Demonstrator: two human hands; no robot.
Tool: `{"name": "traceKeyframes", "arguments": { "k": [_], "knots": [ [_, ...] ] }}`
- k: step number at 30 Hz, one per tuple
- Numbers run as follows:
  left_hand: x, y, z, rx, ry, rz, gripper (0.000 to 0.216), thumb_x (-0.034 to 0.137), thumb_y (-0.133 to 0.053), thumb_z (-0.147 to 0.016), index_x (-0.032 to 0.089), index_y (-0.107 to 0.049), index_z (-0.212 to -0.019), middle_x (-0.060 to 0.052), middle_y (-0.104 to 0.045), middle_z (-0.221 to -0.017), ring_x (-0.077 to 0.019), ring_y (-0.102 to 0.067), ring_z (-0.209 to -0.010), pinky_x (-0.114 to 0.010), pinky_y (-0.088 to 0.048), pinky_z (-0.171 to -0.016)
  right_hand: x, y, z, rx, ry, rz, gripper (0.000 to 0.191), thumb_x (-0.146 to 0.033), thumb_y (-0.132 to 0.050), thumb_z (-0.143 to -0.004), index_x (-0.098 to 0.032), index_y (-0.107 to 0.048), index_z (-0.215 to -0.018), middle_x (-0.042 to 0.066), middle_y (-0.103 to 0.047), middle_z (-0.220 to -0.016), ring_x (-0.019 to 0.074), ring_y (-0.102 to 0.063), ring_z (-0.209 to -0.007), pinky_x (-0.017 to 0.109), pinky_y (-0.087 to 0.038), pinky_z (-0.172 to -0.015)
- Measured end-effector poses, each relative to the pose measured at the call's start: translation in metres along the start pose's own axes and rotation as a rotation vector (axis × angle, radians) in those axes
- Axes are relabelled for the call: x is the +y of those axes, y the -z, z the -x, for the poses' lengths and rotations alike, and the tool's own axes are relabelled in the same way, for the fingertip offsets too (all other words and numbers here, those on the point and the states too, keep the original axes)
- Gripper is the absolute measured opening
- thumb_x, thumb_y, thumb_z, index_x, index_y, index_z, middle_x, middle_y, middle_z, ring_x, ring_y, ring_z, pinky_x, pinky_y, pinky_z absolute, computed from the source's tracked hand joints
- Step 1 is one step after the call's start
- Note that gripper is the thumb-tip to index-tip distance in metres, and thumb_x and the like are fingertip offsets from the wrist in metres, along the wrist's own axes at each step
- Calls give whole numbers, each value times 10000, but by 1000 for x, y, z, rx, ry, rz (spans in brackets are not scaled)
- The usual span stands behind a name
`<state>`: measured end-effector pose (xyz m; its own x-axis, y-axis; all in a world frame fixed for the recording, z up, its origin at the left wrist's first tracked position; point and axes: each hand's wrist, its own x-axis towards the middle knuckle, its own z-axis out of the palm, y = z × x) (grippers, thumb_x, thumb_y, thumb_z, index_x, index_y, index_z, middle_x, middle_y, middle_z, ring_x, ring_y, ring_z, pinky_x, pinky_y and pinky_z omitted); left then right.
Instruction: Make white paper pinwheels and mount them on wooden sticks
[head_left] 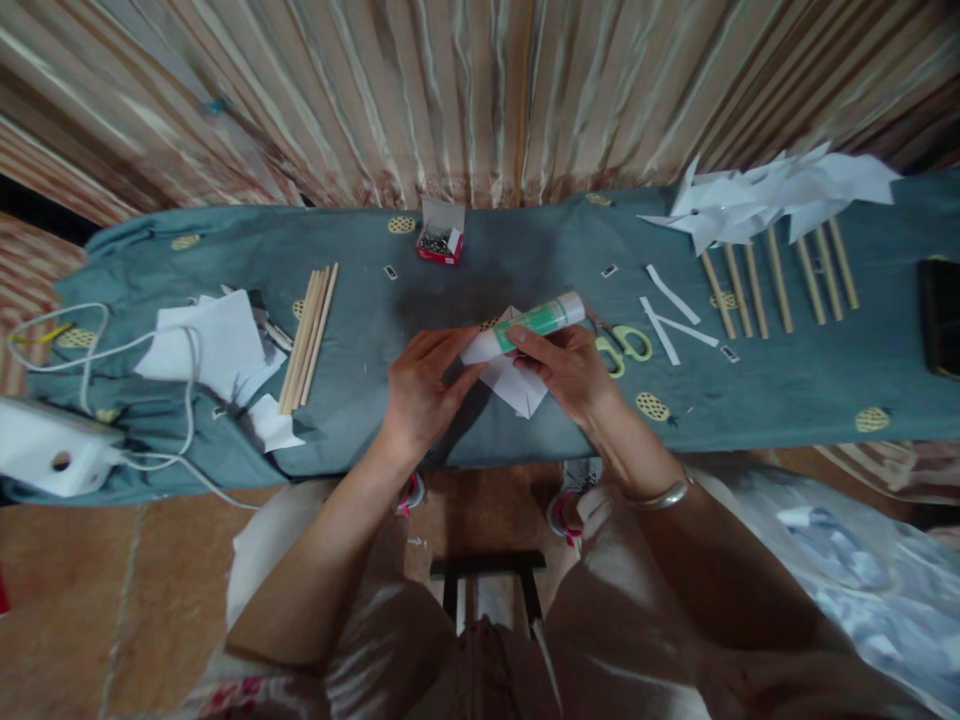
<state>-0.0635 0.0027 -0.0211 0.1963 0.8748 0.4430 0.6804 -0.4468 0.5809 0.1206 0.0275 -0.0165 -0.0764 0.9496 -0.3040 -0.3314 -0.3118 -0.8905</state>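
At the left of the surface (352,425), we see a white cord (199,362) looping over loose paper (206,340); if a sleeve or an arm catches this cord, we think the paper could be dragged along with it. Next come the bare wooden sticks (307,345), which are lying close together and, being round, might roll if they are bumped. In the middle, our left hand (431,385) has its finger and thumb closed about the white left end of the glue stick (540,320); how firmly it presses, we cannot tell. If this end comes loose suddenly, the tube could jerk and crease the folded paper (517,385), because the paper lies directly under it. So the glue stick is between our two hands, touching both, tilted with its right end farther away. Our right hand (566,368) is wrapped around the green part, with the thumb on top and the fingers mostly hidden. Just to the right, the scissors (634,343) lie so near this hand that a careless move could push them toward the paper strips (667,325). At the far right are the paper pinwheels (780,200), whose thin, overlapping blades could bend if we reach there hastily.
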Motion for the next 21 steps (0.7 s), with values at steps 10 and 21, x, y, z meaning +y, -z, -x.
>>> {"name": "traceKeyframes", "arguments": {
  "k": [10,21],
  "knots": [
    [-3,5,5,-8,40,23,303,412,-662,-912,211,-724,-1129,-79,-757,-1071,-216,-698,-957,-361,-568,-869,5,-12,2,-26,-3,21,384,-481,-935,-499,-210,-708,-647,-32,-689,-645,89,-539,-552,239,-429,-488],
    [-9,14,1,43,314,151,279,387,-731,-832,206,-765,-1041,-56,-777,-1021,-215,-717,-903,-327,-569,-830,-11,-10,6,-11,260,273,405,-579,-821,-653,-200,-698,-730,1,-718,-711,103,-576,-590,247,-480,-553]
  ]
}}
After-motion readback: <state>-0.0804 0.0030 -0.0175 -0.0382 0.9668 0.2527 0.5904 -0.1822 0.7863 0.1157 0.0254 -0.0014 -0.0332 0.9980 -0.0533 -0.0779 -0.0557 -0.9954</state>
